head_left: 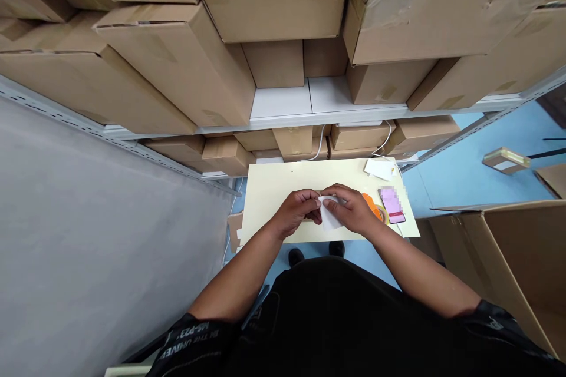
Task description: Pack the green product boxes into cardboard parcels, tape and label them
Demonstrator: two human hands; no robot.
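Note:
Over the pale yellow table [269,188], both hands meet around a small white piece of paper [329,221], possibly a label. My right hand [351,210] is closed on it, the thumb lying across its face. At the paper's upper left edge, my left hand [297,212] pinches with thumb and fingertips. Something brown shows slightly behind the fingers, too covered to name. Just right of my right hand lie an orange object [370,205], partly hidden, and a roll of yellowish tape [382,215]. A phone [391,205] with a pink screen rests beside them.
A white box-like item [379,169] with a cable sits at the table's back right. Shelves of cardboard boxes [274,6] rise ahead and overhead. A grey wall [88,235] stands at left. A large open carton [499,247] is on the right.

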